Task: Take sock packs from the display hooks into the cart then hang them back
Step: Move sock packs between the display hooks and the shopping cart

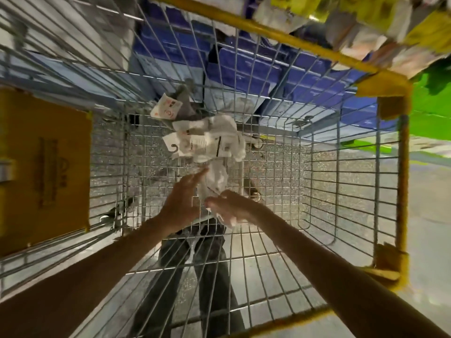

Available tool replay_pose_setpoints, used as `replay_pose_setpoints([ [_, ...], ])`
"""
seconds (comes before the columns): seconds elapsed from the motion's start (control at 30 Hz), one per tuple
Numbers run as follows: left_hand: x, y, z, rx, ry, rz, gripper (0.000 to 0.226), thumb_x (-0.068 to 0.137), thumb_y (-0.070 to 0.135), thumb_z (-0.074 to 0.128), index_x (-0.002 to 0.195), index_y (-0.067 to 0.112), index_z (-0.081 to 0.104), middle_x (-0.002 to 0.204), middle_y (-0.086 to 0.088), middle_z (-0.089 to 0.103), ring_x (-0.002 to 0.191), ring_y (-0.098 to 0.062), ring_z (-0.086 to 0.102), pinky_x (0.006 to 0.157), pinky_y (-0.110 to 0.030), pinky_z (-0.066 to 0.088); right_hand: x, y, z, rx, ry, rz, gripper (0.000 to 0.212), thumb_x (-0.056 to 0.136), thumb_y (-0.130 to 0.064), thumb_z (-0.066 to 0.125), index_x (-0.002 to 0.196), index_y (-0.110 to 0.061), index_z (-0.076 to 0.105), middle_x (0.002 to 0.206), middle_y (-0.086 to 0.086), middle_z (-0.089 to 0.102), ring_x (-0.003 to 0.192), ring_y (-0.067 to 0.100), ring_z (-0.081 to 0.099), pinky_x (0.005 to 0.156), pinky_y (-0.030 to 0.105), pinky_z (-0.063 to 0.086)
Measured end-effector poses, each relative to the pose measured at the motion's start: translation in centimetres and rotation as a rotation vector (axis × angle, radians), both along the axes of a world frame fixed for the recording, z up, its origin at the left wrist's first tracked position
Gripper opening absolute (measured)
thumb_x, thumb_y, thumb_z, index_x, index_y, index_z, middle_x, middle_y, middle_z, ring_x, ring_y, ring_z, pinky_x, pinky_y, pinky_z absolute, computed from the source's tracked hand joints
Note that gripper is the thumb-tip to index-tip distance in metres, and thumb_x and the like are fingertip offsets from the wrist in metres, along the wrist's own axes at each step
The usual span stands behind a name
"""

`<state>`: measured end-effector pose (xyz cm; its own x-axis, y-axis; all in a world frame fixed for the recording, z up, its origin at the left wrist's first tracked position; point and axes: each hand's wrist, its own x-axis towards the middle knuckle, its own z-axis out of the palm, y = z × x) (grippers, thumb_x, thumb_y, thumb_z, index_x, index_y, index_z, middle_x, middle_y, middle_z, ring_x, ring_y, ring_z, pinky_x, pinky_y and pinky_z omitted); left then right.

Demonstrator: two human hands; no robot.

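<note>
I look straight down into a wire shopping cart [346, 167] with a yellow rim. On its mesh floor lie a grey sock pack [175, 106] at the far end and a white sock pack [210, 140] with a paper label and plastic hook just nearer. A third white sock pack [216, 179] is between my hands. My left hand [181, 198] touches its left side with straight fingers. My right hand [230, 207] grips its near end, fingers curled around the fabric. Motion blur hides the exact pinch.
A yellow child-seat flap [44, 167] stands at the cart's left end. Blue packaged goods [244, 67] fill the shelf beyond the cart, with more hanging packs [366, 25] at the top right. Speckled floor and dark trousers show through the mesh.
</note>
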<state>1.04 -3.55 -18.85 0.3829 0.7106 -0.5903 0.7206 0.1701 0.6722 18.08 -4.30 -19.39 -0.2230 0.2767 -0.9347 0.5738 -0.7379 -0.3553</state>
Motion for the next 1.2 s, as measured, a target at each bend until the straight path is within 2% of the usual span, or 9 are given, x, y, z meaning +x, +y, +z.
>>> replay_pose_setpoints([
  [0.17, -2.4, -0.6, -0.6, -0.024, 0.126, -0.399, 0.073, 0.069, 0.052, 0.081, 0.134, 0.03, 0.058, 0.155, 0.001, 0.037, 0.149, -0.028, 0.016, 0.119, -0.043, 0.009, 0.6, 0.4, 2.6, -0.246, 0.161, 0.084, 0.046, 0.094, -0.051, 0.049, 0.122, -0.015, 0.056, 0.098, 0.001, 0.062, 0.087, 0.018, 0.059, 0.076, 0.03, 0.05],
  [0.27, -3.6, -1.3, -0.1, -0.25, 0.02, -0.272, 0.052, 0.071, 0.051, 0.082, 0.11, 0.02, 0.068, 0.116, -0.001, 0.069, 0.119, -0.023, 0.058, 0.102, -0.032, 0.04, 0.9, 0.9, 3.3, -0.329, 0.297, 0.0, 0.049, 0.095, -0.054, 0.042, 0.125, -0.018, 0.054, 0.122, 0.008, 0.061, 0.112, 0.028, 0.057, 0.098, 0.042, 0.044],
  [0.37, -5.0, -1.4, 0.4, -0.424, -0.092, -0.016, 0.056, 0.066, 0.054, 0.084, 0.105, 0.018, 0.07, 0.092, -0.001, 0.076, 0.088, -0.022, 0.072, 0.087, -0.041, 0.055, 0.6, 1.5, 2.9, -0.316, 0.266, -0.209, 0.066, 0.097, -0.061, 0.032, 0.147, -0.019, 0.035, 0.149, 0.021, 0.038, 0.135, 0.042, 0.039, 0.102, 0.043, 0.041],
  [0.53, -8.0, -1.2, -0.4, -0.45, -0.173, 0.422, 0.058, 0.053, 0.065, 0.084, 0.094, 0.025, 0.072, 0.088, 0.006, 0.077, 0.087, -0.029, 0.074, 0.089, -0.053, 0.056, -1.2, 3.2, -0.2, 0.399, -0.097, -0.034, 0.047, 0.097, -0.028, 0.055, 0.138, -0.009, 0.043, 0.13, 0.019, 0.054, 0.111, 0.032, 0.057, 0.091, 0.045, 0.053],
  [0.67, -9.0, -1.1, -1.3, -0.411, -0.17, 0.561, 0.022, 0.072, 0.03, 0.079, 0.089, 0.022, 0.069, 0.08, 0.009, 0.076, 0.081, -0.012, 0.074, 0.092, -0.048, 0.055, -2.6, 4.8, -3.6, 0.906, -0.46, 0.315, 0.073, 0.078, -0.005, 0.061, 0.145, -0.015, 0.035, 0.146, 0.018, 0.032, 0.133, 0.035, 0.034, 0.1, 0.049, 0.046],
  [0.73, -8.9, -1.1, -1.6, -0.405, -0.167, 0.576, 0.015, 0.08, 0.017, 0.077, 0.09, 0.023, 0.067, 0.079, 0.011, 0.075, 0.078, -0.005, 0.072, 0.086, -0.039, 0.057, -2.9, 6.4, -4.3, 1.037, -0.584, 0.441, 0.087, 0.077, 0.005, 0.06, 0.152, -0.015, 0.022, 0.157, 0.021, 0.013, 0.145, 0.038, 0.013, 0.116, 0.05, 0.027],
  [0.83, -8.7, -1.3, -2.1, -0.42, -0.203, 0.676, 0.034, 0.08, 0.008, 0.077, 0.109, 0.015, 0.059, 0.096, 0.004, 0.071, 0.083, -0.006, 0.068, 0.076, -0.022, 0.054, -2.5, 8.8, -5.8, 0.969, -0.623, 0.579, 0.099, 0.08, -0.003, 0.068, 0.155, -0.014, 0.004, 0.16, 0.018, 0.004, 0.148, 0.037, 0.0, 0.119, 0.05, 0.0],
  [1.03, -8.3, -1.9, -3.0, -0.387, -0.269, 0.733, 0.098, 0.068, 0.004, 0.084, 0.147, 0.022, 0.029, 0.118, -0.002, 0.067, 0.099, -0.011, 0.069, 0.091, -0.037, 0.056, -3.0, 7.2, -6.1, 0.873, -0.63, 0.637, 0.049, 0.095, -0.014, 0.054, 0.141, -0.01, 0.04, 0.136, 0.021, 0.046, 0.123, 0.034, 0.048, 0.099, 0.043, 0.041],
  [1.2, -7.9, -1.5, -2.4, -0.39, -0.372, 0.836, 0.115, 0.07, -0.021, 0.071, 0.152, 0.034, 0.011, 0.113, 0.005, 0.058, 0.099, -0.013, 0.063, 0.066, -0.018, 0.056, -2.2, 2.7, -5.8, 0.702, -0.411, 0.314, 0.036, 0.093, -0.024, 0.059, 0.128, -0.012, 0.056, 0.115, 0.01, 0.063, 0.081, 0.014, 0.057, 0.06, 0.022, 0.044],
])
